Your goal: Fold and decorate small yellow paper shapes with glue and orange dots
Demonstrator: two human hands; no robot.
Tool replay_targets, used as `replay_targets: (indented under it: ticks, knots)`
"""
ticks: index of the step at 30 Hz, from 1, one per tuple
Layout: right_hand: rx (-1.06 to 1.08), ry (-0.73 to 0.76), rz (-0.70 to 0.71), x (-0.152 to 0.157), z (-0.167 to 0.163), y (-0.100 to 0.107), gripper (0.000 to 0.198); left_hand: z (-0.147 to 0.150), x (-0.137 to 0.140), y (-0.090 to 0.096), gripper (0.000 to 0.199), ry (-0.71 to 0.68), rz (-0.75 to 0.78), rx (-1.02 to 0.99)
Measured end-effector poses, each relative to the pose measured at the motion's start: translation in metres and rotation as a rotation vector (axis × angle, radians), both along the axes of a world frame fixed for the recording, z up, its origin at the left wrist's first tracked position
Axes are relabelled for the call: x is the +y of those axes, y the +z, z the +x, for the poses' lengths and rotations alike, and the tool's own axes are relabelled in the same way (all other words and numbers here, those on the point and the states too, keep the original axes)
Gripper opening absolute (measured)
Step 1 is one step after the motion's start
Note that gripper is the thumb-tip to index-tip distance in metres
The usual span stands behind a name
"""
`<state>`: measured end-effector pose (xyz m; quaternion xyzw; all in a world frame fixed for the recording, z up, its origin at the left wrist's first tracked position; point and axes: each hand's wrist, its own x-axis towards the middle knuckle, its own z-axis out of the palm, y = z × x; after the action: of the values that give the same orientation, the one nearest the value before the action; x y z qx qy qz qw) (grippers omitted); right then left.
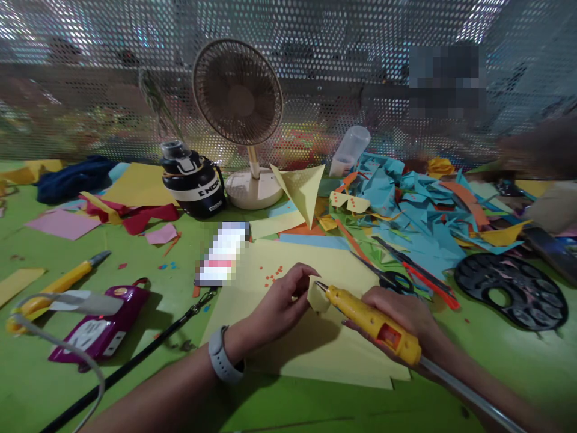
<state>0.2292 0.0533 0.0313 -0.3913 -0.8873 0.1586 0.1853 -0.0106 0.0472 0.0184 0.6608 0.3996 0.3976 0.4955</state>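
Between the fingertips of my left hand (282,307) is a small folded piece of yellow paper (318,296). My right hand (401,310) grips a yellow hot glue gun (372,322), with a clear glue stick (469,391) out of its back end. The gun's metal nozzle points left at the top edge of the paper piece; whether they touch I cannot tell. Below both hands lie large pale yellow sheets (288,361). Several tiny orange paper squares (273,276) are scattered on them, left of the paper piece.
A phone (224,252), a fan (238,90) and a black bottle (193,186) stand or lie beyond the sheets. Scissors (396,281), a red-black cutter (430,282), a paint palette (511,291) and blue paper scraps (406,198) are at right. A purple power strip (101,325) lies left.
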Motion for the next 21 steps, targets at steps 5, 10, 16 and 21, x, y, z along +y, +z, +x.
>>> replay_targets:
  ticks: [5,10,16,21]
  knots:
    - [0.078,0.019,-0.058,-0.003,-0.005,0.012,0.019,-0.003,0.002,-0.006,0.016,0.035,0.02,0.021]
    - [0.275,-0.045,-0.281,-0.006,-0.008,0.036,0.028,-0.005,0.004,-0.009,0.024,0.062,0.063,0.08]
    - [0.288,-0.348,-0.038,-0.002,0.014,0.047,0.027,-0.007,0.004,-0.006,0.025,0.055,0.115,0.132]
    - [0.209,-0.572,0.088,-0.003,0.056,0.048,0.025,-0.006,0.004,-0.006,0.019,0.031,0.137,0.14]
